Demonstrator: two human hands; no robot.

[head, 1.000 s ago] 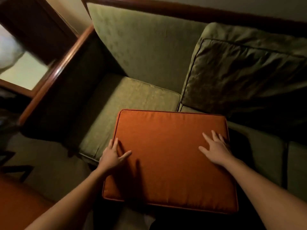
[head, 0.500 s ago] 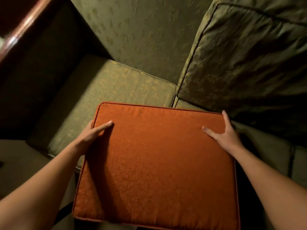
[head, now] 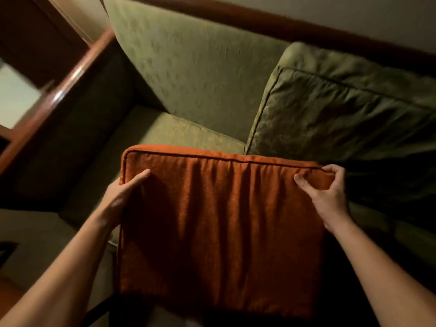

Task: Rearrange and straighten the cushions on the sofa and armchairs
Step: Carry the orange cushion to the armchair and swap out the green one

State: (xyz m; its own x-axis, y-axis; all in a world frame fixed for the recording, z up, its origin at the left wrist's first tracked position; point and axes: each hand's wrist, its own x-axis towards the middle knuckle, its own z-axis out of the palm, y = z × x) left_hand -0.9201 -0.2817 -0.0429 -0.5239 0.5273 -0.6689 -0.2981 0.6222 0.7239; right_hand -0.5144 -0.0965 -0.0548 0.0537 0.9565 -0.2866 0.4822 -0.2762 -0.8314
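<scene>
A flat orange cushion [head: 219, 223] with piped edges is held up in front of the green sofa, its far edge raised and its fabric wrinkled. My left hand [head: 123, 192] grips its left edge near the top corner, thumb on the face. My right hand [head: 323, 187] pinches the top right corner between thumb and fingers. A loose green back cushion [head: 342, 114] leans against the sofa back on the right. The green seat cushion [head: 165, 142] lies beyond the orange cushion, with the upholstered sofa back [head: 193, 60] behind it.
The sofa's polished wooden armrest [head: 59, 97] runs along the left, and a dark wooden rail [head: 283, 27] tops the back. Pale floor [head: 30, 234] lies at lower left. The right part of the seat is in deep shadow.
The orange cushion lay flat under my palms a second ago. Both hands shifted to its far corners, closed on them and tilted the far edge up, wrinkling the fabric.
</scene>
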